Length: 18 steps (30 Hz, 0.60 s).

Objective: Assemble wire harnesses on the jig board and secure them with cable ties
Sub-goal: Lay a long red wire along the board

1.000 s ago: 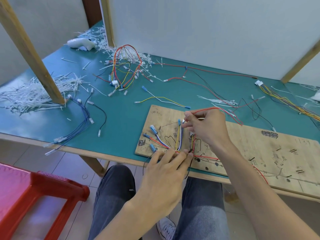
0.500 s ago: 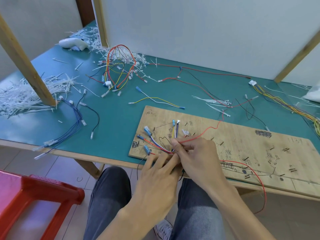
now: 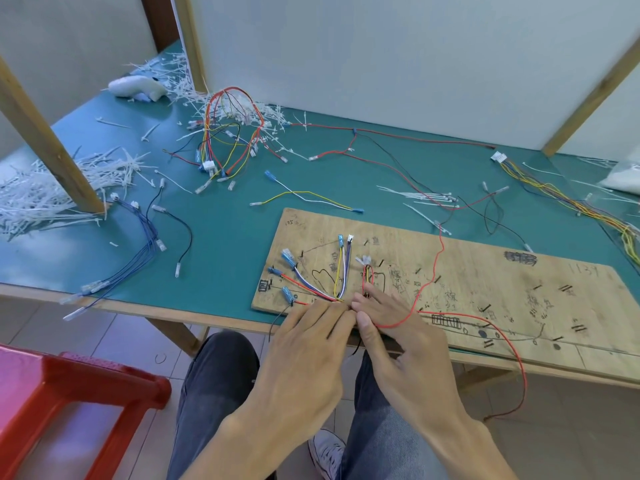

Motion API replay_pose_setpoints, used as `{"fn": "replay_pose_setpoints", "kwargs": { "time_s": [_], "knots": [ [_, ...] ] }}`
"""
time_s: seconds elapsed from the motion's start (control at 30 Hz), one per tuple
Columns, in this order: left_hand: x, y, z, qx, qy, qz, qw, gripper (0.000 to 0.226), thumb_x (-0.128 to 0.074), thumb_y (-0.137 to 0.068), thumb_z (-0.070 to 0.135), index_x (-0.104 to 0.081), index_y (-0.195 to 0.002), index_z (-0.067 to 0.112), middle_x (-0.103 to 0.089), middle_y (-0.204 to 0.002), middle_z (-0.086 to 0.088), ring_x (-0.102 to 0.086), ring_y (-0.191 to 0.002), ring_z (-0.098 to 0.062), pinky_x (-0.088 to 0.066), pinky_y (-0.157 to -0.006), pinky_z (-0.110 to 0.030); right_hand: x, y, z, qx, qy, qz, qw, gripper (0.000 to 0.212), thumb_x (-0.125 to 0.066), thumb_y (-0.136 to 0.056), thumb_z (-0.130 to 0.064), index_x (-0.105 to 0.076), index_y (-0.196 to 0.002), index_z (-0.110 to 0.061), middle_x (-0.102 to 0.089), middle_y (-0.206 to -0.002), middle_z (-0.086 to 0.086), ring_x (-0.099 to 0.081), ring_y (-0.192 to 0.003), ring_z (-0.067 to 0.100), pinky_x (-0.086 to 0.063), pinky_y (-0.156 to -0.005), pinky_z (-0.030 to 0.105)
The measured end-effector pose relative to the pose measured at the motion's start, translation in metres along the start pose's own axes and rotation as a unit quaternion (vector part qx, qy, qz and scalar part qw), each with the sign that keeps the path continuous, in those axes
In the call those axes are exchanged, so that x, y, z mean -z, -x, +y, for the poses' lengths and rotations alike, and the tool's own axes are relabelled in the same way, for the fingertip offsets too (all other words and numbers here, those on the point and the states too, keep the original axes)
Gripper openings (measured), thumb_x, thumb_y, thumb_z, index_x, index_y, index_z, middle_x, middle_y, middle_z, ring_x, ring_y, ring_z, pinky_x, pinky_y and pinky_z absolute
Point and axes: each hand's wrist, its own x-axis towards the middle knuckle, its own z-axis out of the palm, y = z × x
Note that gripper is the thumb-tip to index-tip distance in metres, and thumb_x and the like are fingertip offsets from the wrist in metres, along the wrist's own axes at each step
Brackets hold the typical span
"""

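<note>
We observe the wire bundle (image 3: pixel 320 289), multicoloured leads with blue terminals, fanning away from our fingertips across the jig board (image 3: pixel 485 271), flat left hand (image 3: pixel 311 341) pressing its junction, right hand (image 3: pixel 398 341) pinching a red wire (image 3: pixel 437 268).

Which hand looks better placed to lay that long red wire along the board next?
Probably the right hand: the red wire loops over its fingers, and the bare stretch of jig board lies on its side. The left hand rests on the gathered wires, seemingly pinning them.
</note>
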Motion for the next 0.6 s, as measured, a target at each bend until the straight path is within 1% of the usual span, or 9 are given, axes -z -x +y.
{"fn": "replay_pose_setpoints", "kwargs": {
  "time_s": [0.07, 0.13, 0.2, 0.27, 0.37, 0.43, 0.5, 0.57, 0.6],
  "knots": [
    [0.002, 0.001, 0.003, 0.013, 0.015, 0.017, 1.000, 0.043, -0.065, -0.075, 0.009, -0.060, -0.116, 0.023, -0.060, -0.115, 0.011, -0.050, -0.103, -0.012, -0.037, -0.092, -0.024, 0.002, 0.007, 0.002, 0.038, 0.035, 0.003, 0.999, 0.028, -0.069, -0.099, -0.017, -0.077, -0.126, -0.020, -0.069, -0.133, -0.020, -0.058, -0.137, 0.007, -0.043, -0.118, 0.047],
    [0.005, -0.001, 0.004, 0.039, 0.029, 0.025, 0.999, 0.051, -0.063, -0.070, 0.008, -0.058, -0.119, 0.024, -0.058, -0.109, 0.012, -0.046, -0.096, -0.011, -0.035, -0.086, -0.024, 0.002, 0.013, 0.005, 0.068, 0.072, -0.004, 0.995, 0.025, -0.070, -0.099, -0.016, -0.078, -0.123, -0.016, -0.071, -0.132, -0.015, -0.057, -0.138, 0.009, -0.044, -0.116, 0.052],
    [0.008, -0.004, 0.004, 0.037, 0.019, -0.005, 0.999, 0.067, -0.058, -0.071, 0.009, -0.056, -0.137, 0.022, -0.059, -0.115, 0.013, -0.048, -0.101, -0.009, -0.037, -0.088, -0.022, 0.001, 0.019, 0.007, 0.081, 0.087, -0.011, 0.993, 0.023, -0.070, -0.100, -0.015, -0.079, -0.122, -0.014, -0.071, -0.133, -0.011, -0.056, -0.140, 0.013, -0.044, -0.114, 0.053],
    [0.009, -0.006, 0.004, 0.017, -0.007, -0.061, 0.998, 0.076, -0.059, -0.072, 0.012, -0.053, -0.147, 0.021, -0.059, -0.131, 0.012, -0.054, -0.114, -0.011, -0.044, -0.095, -0.026, 0.003, 0.023, 0.008, 0.087, 0.079, -0.009, 0.993, 0.023, -0.070, -0.101, -0.016, -0.079, -0.122, -0.017, -0.071, -0.132, -0.014, -0.057, -0.140, 0.019, -0.045, -0.112, 0.046],
    [0.009, -0.005, 0.006, 0.016, -0.032, -0.111, 0.993, 0.078, -0.068, -0.069, 0.013, -0.056, -0.146, 0.022, -0.057, -0.141, 0.008, -0.057, -0.121, -0.016, -0.049, -0.094, -0.033, 0.009, 0.032, 0.009, 0.072, 0.006, 0.010, 0.997, 0.021, -0.074, -0.097, -0.012, -0.081, -0.116, -0.019, -0.074, -0.125, -0.017, -0.062, -0.127, 0.027, -0.050, -0.103, 0.039],
    [0.010, -0.005, 0.006, 0.020, -0.043, -0.131, 0.990, 0.080, -0.068, -0.069, 0.014, -0.055, -0.147, 0.023, -0.054, -0.146, 0.008, -0.056, -0.121, -0.017, -0.048, -0.096, -0.034, 0.015, 0.040, 0.012, 0.000, -0.118, 0.018, 0.993, 0.020, -0.075, -0.094, -0.009, -0.083, -0.109, -0.019, -0.078, -0.118, -0.008, -0.065, -0.118, 0.032, -0.053, -0.099, 0.043],
    [0.010, -0.007, 0.007, 0.020, -0.049, -0.137, 0.989, 0.079, -0.070, -0.070, 0.014, -0.055, -0.147, 0.025, -0.050, -0.153, 0.007, -0.054, -0.124, -0.017, -0.049, -0.097, -0.035, 0.028, 0.043, 0.013, -0.091, -0.279, 0.034, 0.955, 0.012, -0.078, -0.093, -0.014, -0.084, -0.104, -0.016, -0.079, -0.117, 0.007, -0.066, -0.119, 0.037, -0.054, -0.102, 0.045],
    [0.010, -0.009, 0.007, 0.016, -0.057, -0.133, 0.989, 0.077, -0.072, -0.070, 0.015, -0.058, -0.145, 0.026, -0.048, -0.157, 0.007, -0.053, -0.124, -0.017, -0.050, -0.095, -0.036, 0.044, 0.038, 0.009, -0.170, -0.439, 0.072, 0.879, 0.021, -0.086, -0.085, -0.025, -0.084, -0.102, -0.012, -0.073, -0.129, 0.019, -0.065, -0.125, 0.034, -0.054, -0.104, 0.039],
    [0.010, -0.009, 0.007, 0.012, -0.060, -0.129, 0.990, 0.076, -0.072, -0.071, 0.015, -0.059, -0.145, 0.026, -0.047, -0.158, 0.007, -0.053, -0.123, -0.017, -0.051, -0.094, -0.036, 0.052, 0.032, 0.007, -0.192, -0.493, 0.082, 0.845, 0.026, -0.090, -0.080, -0.025, -0.084, -0.103, -0.014, -0.068, -0.138, 0.019, -0.066, -0.123, 0.030, -0.053, -0.104, 0.038]
  ]
}}
